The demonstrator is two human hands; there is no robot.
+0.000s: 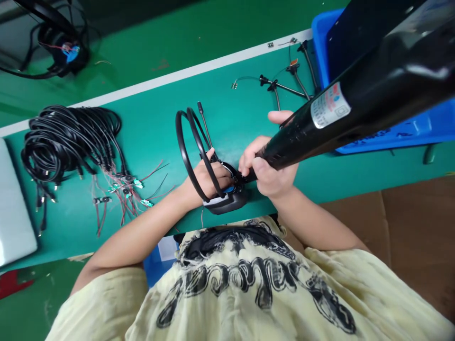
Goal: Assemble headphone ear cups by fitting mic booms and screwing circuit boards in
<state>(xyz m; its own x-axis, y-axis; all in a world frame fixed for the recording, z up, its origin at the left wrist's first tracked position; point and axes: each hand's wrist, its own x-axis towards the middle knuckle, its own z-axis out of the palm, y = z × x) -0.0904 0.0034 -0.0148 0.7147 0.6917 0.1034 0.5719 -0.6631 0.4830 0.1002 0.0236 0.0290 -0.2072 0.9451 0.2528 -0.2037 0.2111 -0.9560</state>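
Observation:
My left hand (209,179) reaches through the twin black headband hoops of a headset (224,204). Its fingers are bent down onto the open ear cup, where a bit of blue shows. From the headset a thin microphone boom (204,121) sticks up toward the far side. In my right hand (272,177) is a long black electric screwdriver (302,137) with a silver label. It slants down from the upper right, its lower end at the ear cup beside my left fingers. The exact contact point is hidden by my fingers.
Coiled black cables (67,137) with loose wires and small green boards (138,183) lie to the left on the green table. Microphone booms (289,89) lie at the far right by a blue bin (320,23). Another headset (64,52) is at upper left.

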